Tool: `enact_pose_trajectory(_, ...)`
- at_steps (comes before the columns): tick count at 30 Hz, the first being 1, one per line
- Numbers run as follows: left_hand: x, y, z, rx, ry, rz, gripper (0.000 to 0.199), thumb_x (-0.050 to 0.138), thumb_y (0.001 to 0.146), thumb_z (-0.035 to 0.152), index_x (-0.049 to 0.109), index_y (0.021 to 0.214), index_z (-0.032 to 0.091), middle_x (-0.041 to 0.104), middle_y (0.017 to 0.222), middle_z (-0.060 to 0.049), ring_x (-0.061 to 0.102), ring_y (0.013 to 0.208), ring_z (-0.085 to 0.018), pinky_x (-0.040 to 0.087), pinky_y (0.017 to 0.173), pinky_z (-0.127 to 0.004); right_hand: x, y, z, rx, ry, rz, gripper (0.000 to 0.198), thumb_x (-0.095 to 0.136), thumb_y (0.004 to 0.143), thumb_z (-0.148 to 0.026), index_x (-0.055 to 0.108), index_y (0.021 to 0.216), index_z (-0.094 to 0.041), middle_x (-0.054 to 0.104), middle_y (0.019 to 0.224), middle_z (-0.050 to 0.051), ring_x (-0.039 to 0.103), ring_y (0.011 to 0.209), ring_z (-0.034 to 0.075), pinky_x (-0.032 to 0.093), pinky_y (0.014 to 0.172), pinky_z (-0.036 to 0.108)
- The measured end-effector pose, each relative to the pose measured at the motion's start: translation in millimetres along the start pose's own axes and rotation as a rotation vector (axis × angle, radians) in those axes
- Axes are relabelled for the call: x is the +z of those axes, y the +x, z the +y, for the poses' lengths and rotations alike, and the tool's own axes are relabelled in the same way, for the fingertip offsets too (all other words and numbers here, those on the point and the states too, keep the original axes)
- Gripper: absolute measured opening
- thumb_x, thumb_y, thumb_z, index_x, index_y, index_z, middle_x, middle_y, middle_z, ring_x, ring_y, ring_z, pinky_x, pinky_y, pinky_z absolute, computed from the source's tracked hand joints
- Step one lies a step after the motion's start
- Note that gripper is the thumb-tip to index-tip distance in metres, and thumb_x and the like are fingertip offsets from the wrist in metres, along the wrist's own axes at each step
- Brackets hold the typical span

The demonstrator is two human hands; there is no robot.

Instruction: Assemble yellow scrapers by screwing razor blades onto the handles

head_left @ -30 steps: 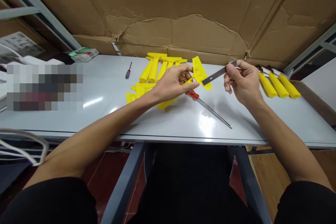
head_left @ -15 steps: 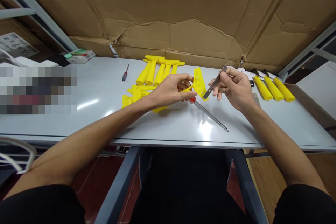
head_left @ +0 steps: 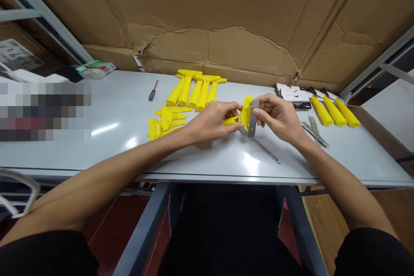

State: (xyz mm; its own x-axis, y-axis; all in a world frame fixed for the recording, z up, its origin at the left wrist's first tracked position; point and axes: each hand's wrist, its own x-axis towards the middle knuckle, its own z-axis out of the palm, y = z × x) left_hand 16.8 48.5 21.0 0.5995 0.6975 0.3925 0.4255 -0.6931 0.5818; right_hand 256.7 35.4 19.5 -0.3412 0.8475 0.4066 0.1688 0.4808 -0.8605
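Observation:
My left hand (head_left: 211, 121) grips a yellow plastic scraper handle (head_left: 243, 114) just above the grey table (head_left: 113, 138). My right hand (head_left: 280, 117) pinches a flat metal blade (head_left: 253, 117) and holds it against the wide head of that handle. Both hands meet near the middle of the table. A long screwdriver (head_left: 263, 148) lies on the table under my hands; its grip is hidden behind them.
A row of yellow handles (head_left: 194, 86) and loose yellow plates (head_left: 164, 118) lie to the left. A small screwdriver (head_left: 152, 91) sits further left. More yellow handles (head_left: 336, 110), spare blades (head_left: 313, 131) and a blade packet (head_left: 293, 95) are on the right. Cardboard (head_left: 226, 17) lines the back.
My right hand brought the blade down and left from the air onto the scraper head. My left hand lowered the handle slightly toward the table.

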Motion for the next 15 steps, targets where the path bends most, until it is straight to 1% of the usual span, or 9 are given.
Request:
enact_pose_trajectory(3,1.4,-0.7,1.7,0.029,0.059,0.013,0.025,0.073,0.089,0.035,0.072,0.106,0.017,0.071,0.08,-0.001,0.061,0.07,-0.015,0.043,0.066,-0.028,3.0,-2.3,2.8,-0.041,-0.132,0.057,0.047,0.08,0.089,-0.055,0.064,0.113,-0.017,0.062,0.076,-0.002,0.059,0.061,0.006,0.051,0.06,0.02)
enact_pose_trajectory(6,2.6,-0.7,4.1,0.031,0.064,0.018,0.02,0.069,0.093,0.036,0.071,0.102,0.017,0.067,0.075,0.001,0.057,0.066,-0.014,0.04,0.064,-0.028,4.1,-2.8,3.5,-0.049,-0.191,0.061,0.043,0.074,0.094,-0.052,0.062,0.119,-0.018,0.063,0.079,-0.002,0.058,0.062,0.006,0.051,0.061,0.021)
enact_pose_trajectory(8,3.3,-0.8,5.9,0.025,0.067,0.02,0.021,0.068,0.095,0.039,0.069,0.094,0.018,0.064,0.071,0.002,0.055,0.063,-0.013,0.038,0.062,-0.028,4.5,-2.7,3.0,-0.054,-0.206,0.069,0.048,0.077,0.093,-0.05,0.06,0.127,-0.02,0.064,0.08,-0.003,0.058,0.063,0.007,0.052,0.063,0.022)
enact_pose_trajectory(11,4.7,-1.5,7.8,0.026,0.105,0.03,0.027,0.069,0.096,0.044,0.064,0.086,0.019,0.062,0.069,0.002,0.053,0.062,-0.013,0.035,0.061,-0.028,5.6,-2.5,2.1,-0.068,-0.225,0.082,0.06,0.081,0.089,-0.05,0.057,0.137,-0.022,0.064,0.08,-0.003,0.057,0.063,0.007,0.053,0.066,0.023)
enact_pose_trajectory(15,7.6,-3.0,8.2,0.002,0.182,0.06,0.031,0.073,0.093,0.048,0.063,0.087,0.02,0.062,0.07,0.002,0.052,0.062,-0.013,0.034,0.061,-0.028,8.8,-3.9,-0.1,-0.099,-0.251,0.051,0.056,0.075,0.095,-0.046,0.057,0.141,-0.02,0.062,0.079,-0.003,0.057,0.063,0.007,0.054,0.066,0.023)
